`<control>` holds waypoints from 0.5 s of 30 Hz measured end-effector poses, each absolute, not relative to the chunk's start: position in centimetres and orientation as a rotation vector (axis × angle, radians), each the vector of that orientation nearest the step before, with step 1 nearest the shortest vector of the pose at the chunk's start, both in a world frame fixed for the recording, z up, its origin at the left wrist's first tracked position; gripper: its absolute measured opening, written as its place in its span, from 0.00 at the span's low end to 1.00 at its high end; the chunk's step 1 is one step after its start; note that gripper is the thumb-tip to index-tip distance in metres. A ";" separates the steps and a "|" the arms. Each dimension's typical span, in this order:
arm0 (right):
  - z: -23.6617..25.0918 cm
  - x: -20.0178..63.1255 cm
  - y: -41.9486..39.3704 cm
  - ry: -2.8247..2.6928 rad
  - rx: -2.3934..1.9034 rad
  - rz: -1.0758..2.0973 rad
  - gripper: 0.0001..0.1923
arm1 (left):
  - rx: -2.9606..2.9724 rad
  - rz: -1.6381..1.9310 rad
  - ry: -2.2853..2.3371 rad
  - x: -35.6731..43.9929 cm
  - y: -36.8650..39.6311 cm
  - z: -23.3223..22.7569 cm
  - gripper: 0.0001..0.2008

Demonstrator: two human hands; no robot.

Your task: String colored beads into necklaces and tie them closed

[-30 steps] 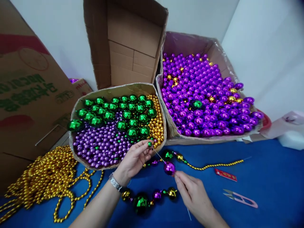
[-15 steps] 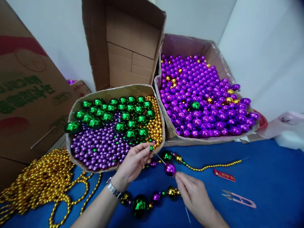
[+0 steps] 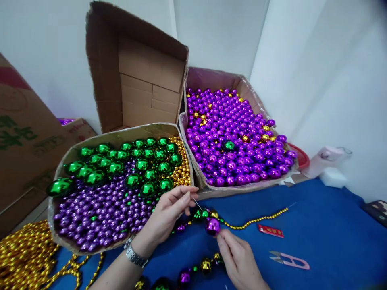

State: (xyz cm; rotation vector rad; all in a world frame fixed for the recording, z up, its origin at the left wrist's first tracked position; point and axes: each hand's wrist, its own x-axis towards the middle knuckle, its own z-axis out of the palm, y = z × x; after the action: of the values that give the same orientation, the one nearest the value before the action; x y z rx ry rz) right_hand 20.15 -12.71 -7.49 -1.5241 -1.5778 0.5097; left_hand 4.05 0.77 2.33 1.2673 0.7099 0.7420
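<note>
The pile of gold bead strands (image 3: 24, 257) runs off the left and bottom edges. The strung garland of purple, green and gold balls (image 3: 193, 272) is cut by the bottom edge. The right hand (image 3: 238, 259) loses its wrist there too. The thin needle (image 3: 197, 204) is barely discernible. A dark flat object (image 3: 377, 209) is cropped at the right edge.

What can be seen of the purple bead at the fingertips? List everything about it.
The purple bead is a round, glossy ball with a mirror-like metallic sheen, plastic by the look of it. It sits on a thin needle that slants up to the left hand, which pinches the needle's upper end. The right hand touches the bead from below with its fingertips. It hovers just above the blue table, beside green and gold beads of the same strand.
</note>
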 end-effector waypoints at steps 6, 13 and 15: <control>-7.3 20.9 -13.0 -1.524 -1.520 0.500 0.13 | 1.395 0.780 0.720 6.4 1.5 4.1 0.12; -6.3 22.1 -13.5 -1.365 -1.541 0.356 0.15 | 1.883 0.776 0.660 11.7 5.1 7.1 0.13; -6.1 22.2 -13.6 -1.307 -1.557 0.315 0.17 | 2.232 0.740 0.645 14.1 7.0 7.8 0.12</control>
State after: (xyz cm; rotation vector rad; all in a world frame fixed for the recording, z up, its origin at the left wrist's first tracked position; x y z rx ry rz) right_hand 22.24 -13.63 -6.09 -1.5567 -1.3068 0.3153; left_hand 14.09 7.03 7.80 2.2319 0.6454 0.7404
